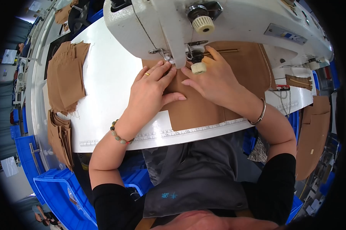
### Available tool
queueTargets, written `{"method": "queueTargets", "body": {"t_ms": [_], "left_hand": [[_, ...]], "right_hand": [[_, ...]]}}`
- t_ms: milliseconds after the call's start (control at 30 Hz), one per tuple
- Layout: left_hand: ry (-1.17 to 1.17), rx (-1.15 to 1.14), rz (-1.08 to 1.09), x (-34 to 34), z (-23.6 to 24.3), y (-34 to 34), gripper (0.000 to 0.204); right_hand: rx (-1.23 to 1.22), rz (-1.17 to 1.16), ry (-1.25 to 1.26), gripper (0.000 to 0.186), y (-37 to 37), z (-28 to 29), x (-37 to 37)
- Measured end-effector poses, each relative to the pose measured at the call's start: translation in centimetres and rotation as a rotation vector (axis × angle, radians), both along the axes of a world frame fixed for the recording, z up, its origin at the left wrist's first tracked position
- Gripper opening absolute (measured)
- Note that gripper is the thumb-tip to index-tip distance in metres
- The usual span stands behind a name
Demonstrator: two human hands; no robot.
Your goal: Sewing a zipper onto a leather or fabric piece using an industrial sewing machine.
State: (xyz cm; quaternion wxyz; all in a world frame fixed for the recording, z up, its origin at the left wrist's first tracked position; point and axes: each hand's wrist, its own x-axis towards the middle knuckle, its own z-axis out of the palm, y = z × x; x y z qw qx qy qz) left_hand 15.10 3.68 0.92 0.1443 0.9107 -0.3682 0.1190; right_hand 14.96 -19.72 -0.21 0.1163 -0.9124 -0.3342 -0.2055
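Observation:
A white sewing machine (150, 27) stands over a brown fabric piece (196, 109) on the white table (111, 65); the piece has a zipper line near its upper right. My left hand (154, 86), with a ring and a beaded bracelet, lies on the fabric left of the needle area, fingers stretched forward and thumb apart. My right hand (213, 80), wearing a metal bangle, rests on it just right of the needle area, fingers spread and partly behind the tension knob (198, 67). The fingertips of both are close to the presser foot, which is mostly hidden.
Brown cut pieces lie stacked (65, 73) and hanging (60, 138) at the left, with more (311, 142) at the right. A zipper piece (298, 81) and small red tool (282, 87) lie right of the machine. Blue bins (58, 180) are below. Other people (42, 214) appear at the far left.

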Motion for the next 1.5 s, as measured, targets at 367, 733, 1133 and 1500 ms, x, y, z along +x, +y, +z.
{"method": "queueTargets", "body": {"t_ms": [367,733,1133,1500], "left_hand": [[0.023,0.011,0.018,-0.1,-0.2,0.0,0.076],[0.022,0.040,0.043,-0.4,0.1,-0.1,0.076],[0.019,0.041,0.054,-0.2,-0.1,-0.1,0.077],[0.234,-0.119,0.022,-1.0,1.1,0.4,0.045]], "right_hand": [[0.598,-0.178,-0.033,0.019,-3.4,2.8,3.2],[0.342,-0.130,0.293,0.022,-5.0,4.9,1.9],[0.307,0.234,0.260,0.028,2.0,5.0,-8.3],[0.754,0.029,0.113,0.102,9.3,6.0,-6.7]]}}
